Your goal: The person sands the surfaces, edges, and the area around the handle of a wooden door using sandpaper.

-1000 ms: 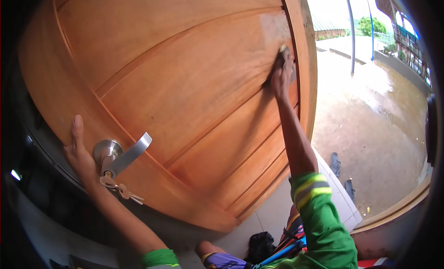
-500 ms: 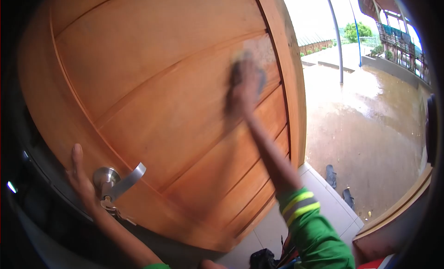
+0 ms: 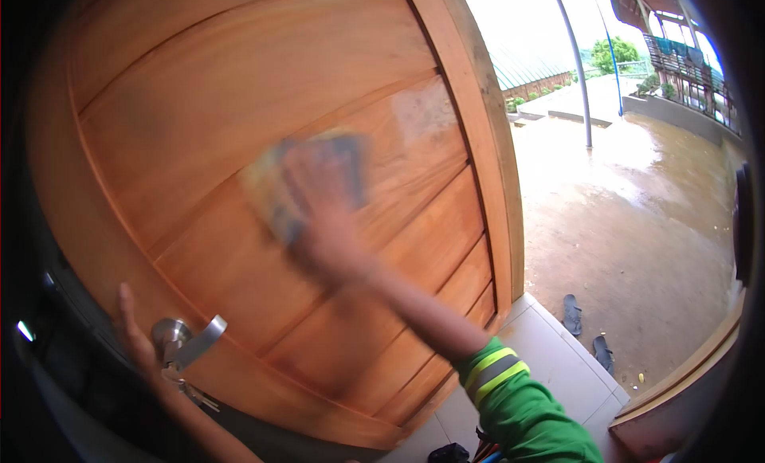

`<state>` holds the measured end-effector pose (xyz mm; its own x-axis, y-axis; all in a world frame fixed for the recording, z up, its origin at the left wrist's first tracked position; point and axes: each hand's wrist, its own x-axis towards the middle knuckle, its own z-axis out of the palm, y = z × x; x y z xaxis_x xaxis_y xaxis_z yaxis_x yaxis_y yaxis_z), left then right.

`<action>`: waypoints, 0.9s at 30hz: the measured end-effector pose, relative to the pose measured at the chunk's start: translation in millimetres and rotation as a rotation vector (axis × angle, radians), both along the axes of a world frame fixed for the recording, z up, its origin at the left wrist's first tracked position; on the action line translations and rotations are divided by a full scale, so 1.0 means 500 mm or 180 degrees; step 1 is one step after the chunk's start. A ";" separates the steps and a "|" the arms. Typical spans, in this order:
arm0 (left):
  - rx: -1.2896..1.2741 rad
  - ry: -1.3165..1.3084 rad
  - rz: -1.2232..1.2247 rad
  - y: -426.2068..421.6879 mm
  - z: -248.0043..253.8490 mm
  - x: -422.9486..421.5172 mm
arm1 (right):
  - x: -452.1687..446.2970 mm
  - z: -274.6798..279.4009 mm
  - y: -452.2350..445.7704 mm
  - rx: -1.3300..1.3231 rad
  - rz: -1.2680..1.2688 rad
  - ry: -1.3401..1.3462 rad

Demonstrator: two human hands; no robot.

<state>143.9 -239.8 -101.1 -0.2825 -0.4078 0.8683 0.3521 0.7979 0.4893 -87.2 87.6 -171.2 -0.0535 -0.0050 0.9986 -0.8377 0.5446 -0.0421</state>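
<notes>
A wooden door (image 3: 239, 80) with horizontal panel grooves fills the left and middle of the view. My right hand (image 3: 323, 216), blurred by motion, presses a yellowish and grey-blue cloth (image 3: 355, 164) against the middle of its face. A wet-looking shine shows on the panel above and right of that hand. Down at the left, my left hand (image 3: 137, 339) grips the door's edge beside the silver lever handle (image 3: 199, 343), its thumb up along the wood and its other fingers mostly hidden. Keys (image 3: 191, 393) hang below the handle.
Beyond the doorway lies a wet concrete yard (image 3: 613, 248) with a grey pole (image 3: 582, 88). Two dark flip-flops (image 3: 572, 315) rest just outside the tiled threshold (image 3: 542, 351). A dark bundle (image 3: 449, 453) sits at the bottom edge.
My right hand has swept the cloth left and down across the panel. My left hand stays at the door's edge, and the view has shifted slightly.
</notes>
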 end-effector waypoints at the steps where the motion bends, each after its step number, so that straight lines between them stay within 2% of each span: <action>1: 0.0238 0.0064 -0.0070 0.011 0.003 -0.001 | -0.010 -0.006 0.018 0.0202 -0.0043 0.0114; 2: 0.0466 0.0133 -0.0118 0.016 0.009 0.002 | -0.024 -0.009 0.039 0.0395 -0.0066 0.0233; 5: 0.0450 -0.0029 0.0116 0.015 0.014 0.014 | -0.088 -0.007 0.126 0.1001 -0.0060 0.0565; 6: 0.0490 -0.0030 0.0095 0.020 0.014 0.016 | -0.192 -0.002 0.185 0.0291 -0.0323 0.0635; 7: 0.0532 -0.0022 0.0073 0.030 0.014 0.015 | -0.263 0.010 0.243 -0.0546 -0.0179 0.0536; 8: 0.0553 -0.0028 0.0052 0.036 0.017 0.017 | -0.283 0.034 0.269 -0.1112 -0.0186 0.0154; 9: 0.0068 -0.0094 0.0215 0.019 0.011 0.024 | -0.292 0.050 0.285 -0.1662 -0.0205 -0.0200; 10: -0.0412 -0.0137 0.0356 -0.010 0.001 0.031 | -0.294 0.046 0.256 -0.1607 -0.0224 -0.0081; 12: -0.0391 -0.0117 0.0321 -0.009 -0.006 0.024 | -0.125 -0.006 0.123 -0.0600 -0.0528 0.0387; 14: 0.0551 -0.0007 0.0000 0.019 0.016 0.017 | -0.125 -0.037 0.145 -0.0017 -0.0348 0.0380; 17: 0.0031 -0.0041 0.0144 -0.049 0.010 0.025 | -0.122 -0.108 0.180 0.0831 0.0085 0.0348; 18: 0.0015 -0.0035 0.0149 -0.055 0.009 0.031 | -0.226 -0.122 0.225 0.0031 -0.0117 0.0381; 19: 0.0222 0.0003 0.0092 -0.018 0.017 0.020 | -0.343 -0.127 0.286 -0.1021 0.0146 0.0071; 21: 0.0431 0.0066 0.0152 0.024 0.022 0.025 | -0.301 -0.069 0.236 -0.1262 -0.0021 -0.0004; 22: 0.0436 0.0123 0.0230 0.036 0.020 0.022 | -0.260 -0.004 0.209 -0.1387 -0.0122 0.0002; 23: 0.0429 0.0140 0.0299 0.049 0.021 0.014 | -0.132 0.031 0.124 -0.0642 -0.0714 0.0105; 24: 0.0588 0.0221 0.0184 0.062 0.019 0.010 | -0.056 0.047 0.037 -0.0270 0.0096 0.0165; 26: 0.0022 -0.0168 0.0491 -0.011 0.015 0.020 | 0.073 0.046 -0.057 0.0129 0.1244 0.0720; 27: -0.0193 -0.0203 0.0395 -0.057 0.006 0.017 | 0.060 0.042 -0.040 0.0274 0.0828 0.0718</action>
